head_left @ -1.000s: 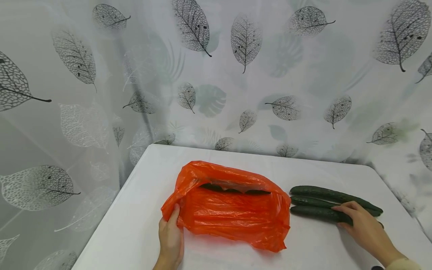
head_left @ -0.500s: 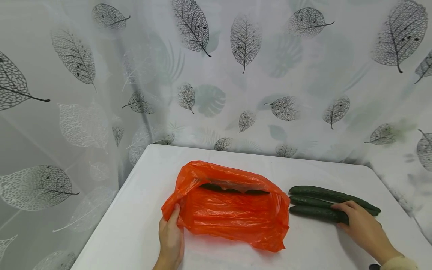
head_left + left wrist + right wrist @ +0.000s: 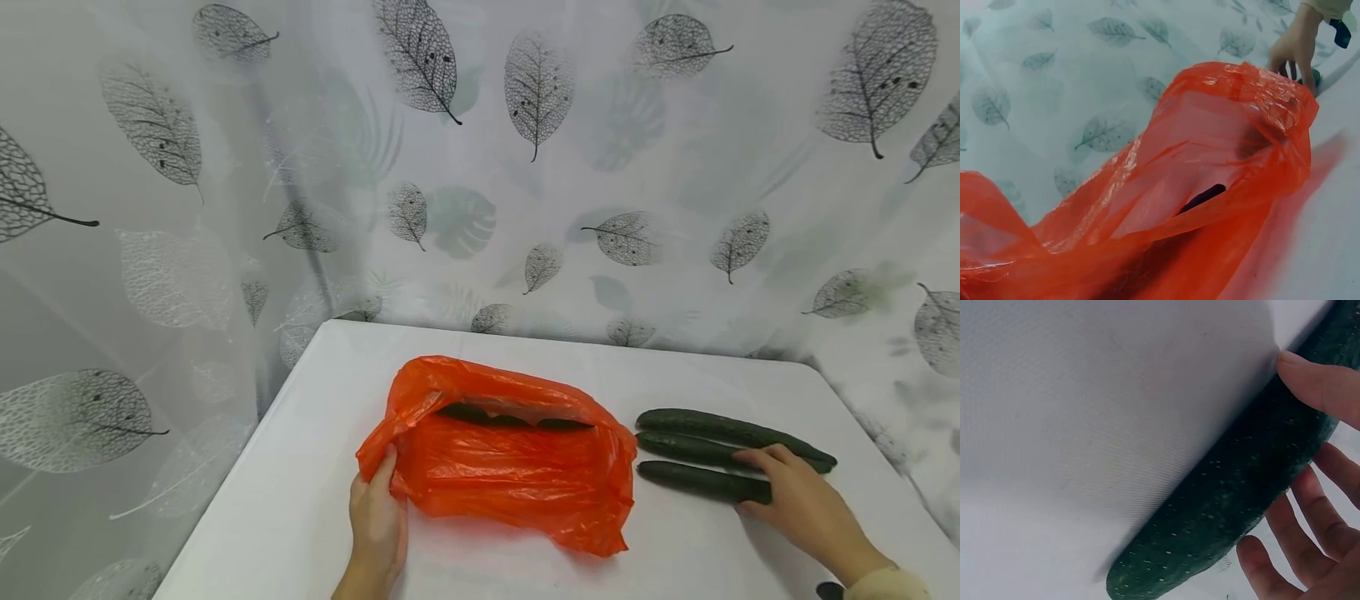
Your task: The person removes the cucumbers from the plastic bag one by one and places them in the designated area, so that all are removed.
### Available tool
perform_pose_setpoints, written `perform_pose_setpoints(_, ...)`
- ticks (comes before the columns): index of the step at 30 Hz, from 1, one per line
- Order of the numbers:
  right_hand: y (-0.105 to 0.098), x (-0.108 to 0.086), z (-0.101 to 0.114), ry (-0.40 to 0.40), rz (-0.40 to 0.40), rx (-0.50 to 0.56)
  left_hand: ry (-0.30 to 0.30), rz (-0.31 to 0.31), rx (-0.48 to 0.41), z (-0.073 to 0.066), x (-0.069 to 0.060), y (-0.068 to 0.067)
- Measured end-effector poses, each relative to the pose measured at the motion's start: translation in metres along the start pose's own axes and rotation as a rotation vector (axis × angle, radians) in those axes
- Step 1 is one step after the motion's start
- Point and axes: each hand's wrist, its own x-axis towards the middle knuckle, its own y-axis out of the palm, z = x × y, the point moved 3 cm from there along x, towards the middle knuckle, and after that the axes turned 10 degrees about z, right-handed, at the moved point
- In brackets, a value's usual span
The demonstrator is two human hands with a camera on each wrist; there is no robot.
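A red plastic bag (image 3: 517,492) lies on the table with its mouth spread, and dark green cucumbers (image 3: 480,415) show partly inside it. My left hand (image 3: 377,521) grips the bag's left edge; the thumb lies over the plastic and the other fingers are mostly hidden. On the right, three cucumbers lie side by side: a far one (image 3: 727,425), a middle one (image 3: 686,448) and a near one (image 3: 686,478). My right hand (image 3: 798,500) holds the near cucumber (image 3: 1229,469) at its right part, thumb on one side and fingers along the other.
The white table (image 3: 322,400) has its left edge near my left hand. Behind and beside it hangs a leaf-printed curtain (image 3: 540,192). Bare tabletop lies between the bag and the right hand.
The near cucumber has shifted slightly toward me, and a narrow gap now parts it from the middle one. My left hand still holds the bag. The head view has shifted a little.
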Motion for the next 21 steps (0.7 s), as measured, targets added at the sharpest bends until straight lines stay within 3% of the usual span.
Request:
perform_pose_setpoints(5, -0.005, -0.001, 0.006, -0.002, 0.031, 0.032, -0.001, 0.013, -0.004, -0.002, 0.002, 0.002)
perform_pose_setpoints(9, -0.016, -0.002, 0.024, -0.001, 0.031, 0.079, -0.007, 0.02, 0.0, -0.003, 0.002, 0.003)
perform_pose_setpoints(13, -0.036, 0.001, 0.055, -0.027, -0.024, 0.116, -0.007, 0.027, -0.004, -0.004, 0.002, 0.005)
perform_pose_setpoints(21, -0.069, 0.011, 0.135, -0.197, -0.168, 0.148, 0.007, 0.038, 0.008, -0.006, 0.004, 0.007)
